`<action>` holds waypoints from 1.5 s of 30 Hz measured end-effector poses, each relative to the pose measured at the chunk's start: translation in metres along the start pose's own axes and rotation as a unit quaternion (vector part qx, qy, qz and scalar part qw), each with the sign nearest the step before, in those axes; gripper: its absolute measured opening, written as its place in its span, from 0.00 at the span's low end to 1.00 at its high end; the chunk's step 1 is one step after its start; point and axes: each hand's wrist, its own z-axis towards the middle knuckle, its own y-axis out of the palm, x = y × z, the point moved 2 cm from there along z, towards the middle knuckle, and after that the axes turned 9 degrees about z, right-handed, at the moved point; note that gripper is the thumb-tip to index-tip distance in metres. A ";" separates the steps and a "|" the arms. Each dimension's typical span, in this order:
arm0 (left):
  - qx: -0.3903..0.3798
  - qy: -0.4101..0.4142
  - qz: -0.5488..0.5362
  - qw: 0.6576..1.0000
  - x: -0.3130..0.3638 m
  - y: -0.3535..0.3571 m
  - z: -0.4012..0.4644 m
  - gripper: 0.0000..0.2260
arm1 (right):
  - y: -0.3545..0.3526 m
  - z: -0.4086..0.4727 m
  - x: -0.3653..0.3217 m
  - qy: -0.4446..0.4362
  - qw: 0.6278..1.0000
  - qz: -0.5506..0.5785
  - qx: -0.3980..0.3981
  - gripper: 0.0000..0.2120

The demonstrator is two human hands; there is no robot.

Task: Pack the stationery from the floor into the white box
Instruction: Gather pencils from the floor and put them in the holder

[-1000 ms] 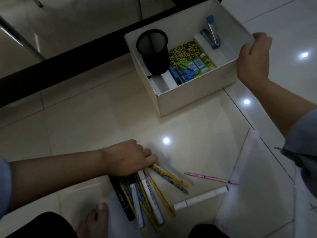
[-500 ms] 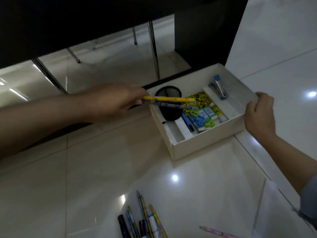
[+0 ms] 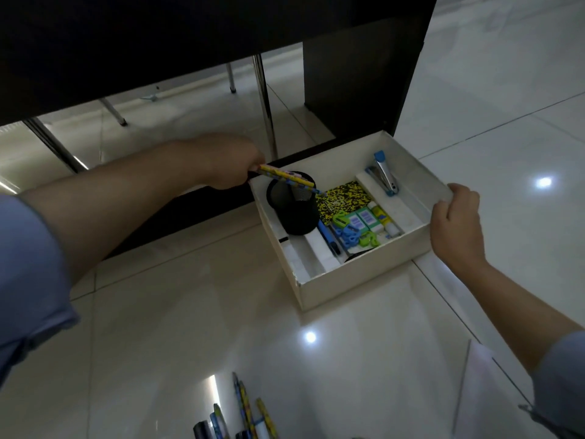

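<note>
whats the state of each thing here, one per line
left hand: grips pencils
pencils: held tilted over the mesh cup's mouth
mesh cup: upright in the white box
right hand: grips the box's right wall
white box: open, on the floor, partly filled
stapler: lying in the box
pens on the floor: not yet packed

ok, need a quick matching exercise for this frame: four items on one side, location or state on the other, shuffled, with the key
Items:
1. pencils
2. stapler
3. mesh pen cup
4. right hand

Place or state:
A. upright in the left end of the white box
B. gripping the box's right wall
C. held by the left hand over the cup's mouth
D. lying in the right compartment

Pairs: 1-C, 2-D, 3-A, 4-B
</note>
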 end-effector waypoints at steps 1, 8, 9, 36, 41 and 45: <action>-0.003 -0.003 0.001 1.000 -0.002 -0.002 0.000 0.09 | 0.000 0.000 0.000 -0.001 1.000 0.001 0.000 0.18; -0.040 -0.025 -0.008 0.999 -0.011 -0.010 -0.003 0.16 | 0.000 -0.002 -0.002 0.001 1.000 0.011 0.000 0.22; -0.041 -0.027 -0.009 0.999 -0.012 -0.013 -0.004 0.16 | 0.000 -0.002 -0.002 0.002 1.000 0.010 -0.001 0.22; -0.047 0.022 0.050 0.997 0.009 0.035 0.049 0.14 | 0.139 0.014 -0.098 -0.035 0.895 0.089 -0.436 0.38; -0.010 0.048 0.054 0.997 0.013 0.035 0.055 0.15 | 0.143 0.014 -0.088 -0.035 0.891 0.143 -0.429 0.37; -0.021 0.064 0.059 0.996 0.026 0.045 0.063 0.14 | 0.146 0.013 -0.086 -0.042 0.889 0.152 -0.431 0.38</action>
